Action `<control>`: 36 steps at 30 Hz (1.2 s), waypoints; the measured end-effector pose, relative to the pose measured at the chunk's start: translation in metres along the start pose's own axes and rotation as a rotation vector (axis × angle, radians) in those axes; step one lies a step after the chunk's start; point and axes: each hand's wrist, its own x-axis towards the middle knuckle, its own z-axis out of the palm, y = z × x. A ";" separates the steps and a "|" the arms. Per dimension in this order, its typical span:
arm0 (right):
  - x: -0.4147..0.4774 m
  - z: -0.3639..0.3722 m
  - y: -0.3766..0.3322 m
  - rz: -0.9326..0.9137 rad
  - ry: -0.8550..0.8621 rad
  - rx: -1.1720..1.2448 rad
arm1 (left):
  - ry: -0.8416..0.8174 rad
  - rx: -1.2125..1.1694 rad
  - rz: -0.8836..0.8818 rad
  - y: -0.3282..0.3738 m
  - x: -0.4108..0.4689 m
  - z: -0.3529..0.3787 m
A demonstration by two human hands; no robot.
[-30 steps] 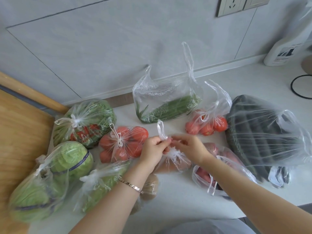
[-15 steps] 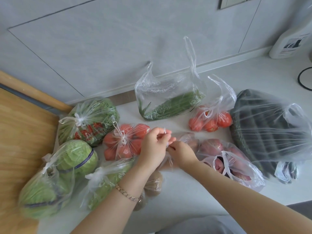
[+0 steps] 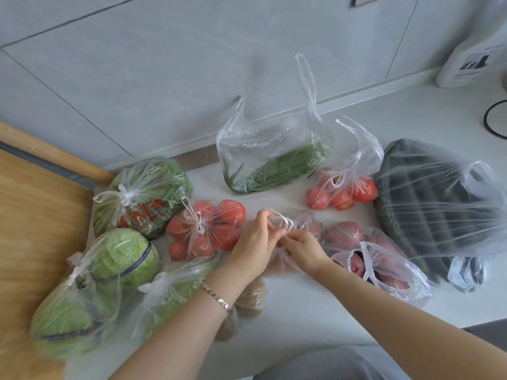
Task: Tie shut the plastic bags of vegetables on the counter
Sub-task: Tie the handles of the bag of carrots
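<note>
Two curled hands meet mid-frame; your left hand [image 3: 253,238] and right hand [image 3: 304,249] each pinch the thin, crinkled clear handles [image 3: 283,221] of a small bag [image 3: 308,224] of brownish lumps on the smooth white bench [image 3: 301,297]; wrists angle inward.

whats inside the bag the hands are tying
Pinkish-brown rounded pieces show through the clear bag beyond the right hand. It and the left hand, pinching the handles, cover the rest; what vegetable is unclear.

Home kitchen, counter [image 3: 315,305] (tiled wall [image 3: 164,78]), bagged vegetables [image 3: 208,226]
</note>
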 end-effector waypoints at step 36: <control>-0.008 0.001 0.004 -0.411 0.011 -0.757 | -0.060 -0.421 -0.481 -0.011 -0.008 0.000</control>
